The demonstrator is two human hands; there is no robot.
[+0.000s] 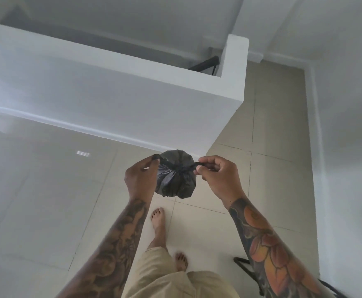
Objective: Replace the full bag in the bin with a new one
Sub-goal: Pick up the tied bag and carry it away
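**Knot half-made over bare tile: mind the tails and the thin film**

You have the small, gathered black plastic rubbish bag (174, 175) held up in the air in front of you, just below the lower edge of the white half-wall (132, 108) and above the pale tiled floor (272, 190). Take the bag as your landmark. To its left, your left hand (140, 176) pinches one twisted tail of the bag's mouth; to its right, your right hand (215, 173) pinches the other tail between thumb and fingers. Both grips are closed on the plastic, and the tails cross at the bunched neck in the middle.

The bag hangs from those two tails alone. If either pinch slips while you draw the knot tight, I judge the neck could fall open and the bag drop to the floor beneath it, close to your bare feet (158, 224). Pull too sharply and the thin film may stretch or tear at the neck. Keep the pull even on both sides.

No bin or fresh liner is in view, so that part of the job looks still to come.
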